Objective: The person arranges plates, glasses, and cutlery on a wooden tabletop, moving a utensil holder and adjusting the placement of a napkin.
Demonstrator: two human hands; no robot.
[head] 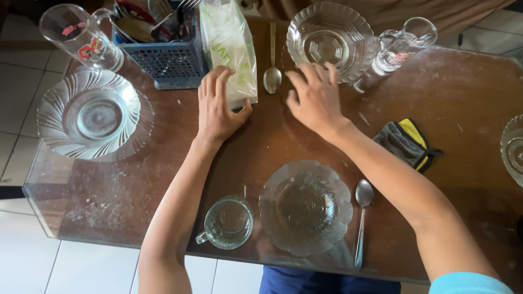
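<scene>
Left hand [217, 106] resting on the near end of a packet [229, 46], fingers pressed together on top, thumb spread against its side. Packet: clear and whitish plastic with green print, lying lengthwise on the table [283, 144] between a blue basket [169, 62] and a spoon [272, 73]. Right hand [315, 98] hovering just beside the spoon, fingers spread and curled, gripping nothing, fingertips overlapping the rim of a glass bowl [329, 41].
</scene>
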